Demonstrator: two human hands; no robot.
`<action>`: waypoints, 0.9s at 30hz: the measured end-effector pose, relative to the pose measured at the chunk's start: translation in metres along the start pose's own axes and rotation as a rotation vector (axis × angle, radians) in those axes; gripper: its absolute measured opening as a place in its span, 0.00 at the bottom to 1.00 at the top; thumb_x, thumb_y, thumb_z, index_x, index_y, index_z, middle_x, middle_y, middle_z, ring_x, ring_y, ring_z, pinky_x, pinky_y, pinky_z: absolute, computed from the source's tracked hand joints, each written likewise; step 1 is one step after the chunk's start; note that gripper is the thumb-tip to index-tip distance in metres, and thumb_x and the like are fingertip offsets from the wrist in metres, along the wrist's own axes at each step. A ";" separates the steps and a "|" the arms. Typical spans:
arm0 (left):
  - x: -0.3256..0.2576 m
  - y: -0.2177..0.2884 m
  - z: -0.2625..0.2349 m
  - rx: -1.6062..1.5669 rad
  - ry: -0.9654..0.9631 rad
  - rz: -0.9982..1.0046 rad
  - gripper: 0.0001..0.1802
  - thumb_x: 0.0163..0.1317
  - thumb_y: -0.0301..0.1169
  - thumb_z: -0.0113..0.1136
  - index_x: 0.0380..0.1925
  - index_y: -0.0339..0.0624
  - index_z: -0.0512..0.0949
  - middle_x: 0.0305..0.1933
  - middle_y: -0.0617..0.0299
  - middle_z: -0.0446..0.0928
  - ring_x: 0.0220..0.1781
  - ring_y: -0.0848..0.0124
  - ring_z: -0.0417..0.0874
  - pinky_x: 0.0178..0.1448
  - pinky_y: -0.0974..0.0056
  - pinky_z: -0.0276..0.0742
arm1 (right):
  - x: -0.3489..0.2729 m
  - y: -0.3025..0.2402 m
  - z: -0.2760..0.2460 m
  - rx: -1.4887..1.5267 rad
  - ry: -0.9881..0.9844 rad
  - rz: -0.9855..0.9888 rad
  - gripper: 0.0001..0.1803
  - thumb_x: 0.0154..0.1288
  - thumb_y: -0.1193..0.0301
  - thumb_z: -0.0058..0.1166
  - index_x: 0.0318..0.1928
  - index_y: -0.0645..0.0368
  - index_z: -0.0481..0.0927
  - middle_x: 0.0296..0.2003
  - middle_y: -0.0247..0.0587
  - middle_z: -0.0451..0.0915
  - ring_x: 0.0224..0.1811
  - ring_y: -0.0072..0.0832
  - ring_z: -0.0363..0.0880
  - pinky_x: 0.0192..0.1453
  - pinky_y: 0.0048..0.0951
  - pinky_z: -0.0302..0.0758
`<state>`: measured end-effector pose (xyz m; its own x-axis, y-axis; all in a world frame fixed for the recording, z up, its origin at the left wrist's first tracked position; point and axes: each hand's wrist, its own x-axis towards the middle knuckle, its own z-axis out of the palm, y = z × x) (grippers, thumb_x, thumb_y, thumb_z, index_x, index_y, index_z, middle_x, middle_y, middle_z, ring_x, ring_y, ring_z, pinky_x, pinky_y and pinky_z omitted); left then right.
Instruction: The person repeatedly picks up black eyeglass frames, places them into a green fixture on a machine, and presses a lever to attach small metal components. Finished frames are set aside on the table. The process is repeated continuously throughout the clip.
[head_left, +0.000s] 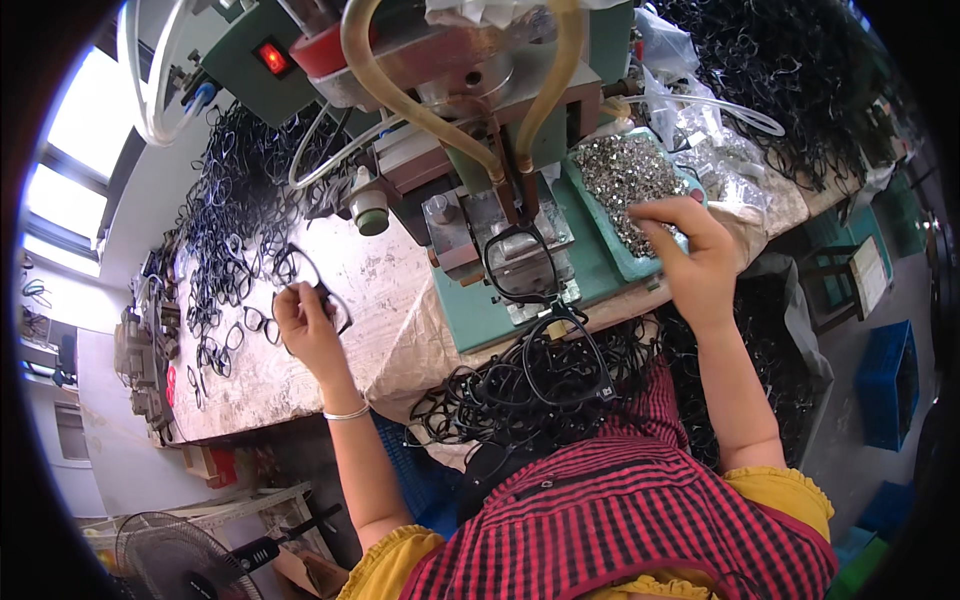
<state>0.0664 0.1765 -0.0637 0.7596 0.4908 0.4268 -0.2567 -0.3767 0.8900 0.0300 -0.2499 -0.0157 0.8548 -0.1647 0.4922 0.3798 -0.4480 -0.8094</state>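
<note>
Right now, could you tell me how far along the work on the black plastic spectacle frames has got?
Looks done: frames spread on the bench at left. In hand: one black frame sits in the green press; the left hand holds another frame, and the right hand reaches into the tray of small metal parts. Left: the heap in the lap.

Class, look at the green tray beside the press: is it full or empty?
Full. The green tray is heaped with small silvery metal parts, and the right hand reaches into them.

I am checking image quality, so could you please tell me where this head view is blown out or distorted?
Head view: the bright window at the left is overexposed; a black fisheye rim rings the picture and bends the pale worktable's edge; the black plastic spectacle frame on the press stays sharp.
</note>
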 end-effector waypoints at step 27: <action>-0.071 0.166 0.080 -0.099 -0.543 0.711 0.04 0.58 0.23 0.65 0.33 0.41 0.85 0.39 0.54 0.88 0.40 0.65 0.88 0.47 0.61 0.77 | 0.034 -0.043 0.038 0.267 -0.289 0.022 0.21 0.62 0.76 0.59 0.56 0.63 0.79 0.54 0.47 0.82 0.59 0.37 0.79 0.65 0.35 0.72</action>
<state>0.0176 0.0166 0.0415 0.5731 -0.2802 0.7701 -0.8050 -0.3681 0.4652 0.0560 -0.2027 0.0239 0.9137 0.0994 0.3940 0.4062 -0.1961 -0.8925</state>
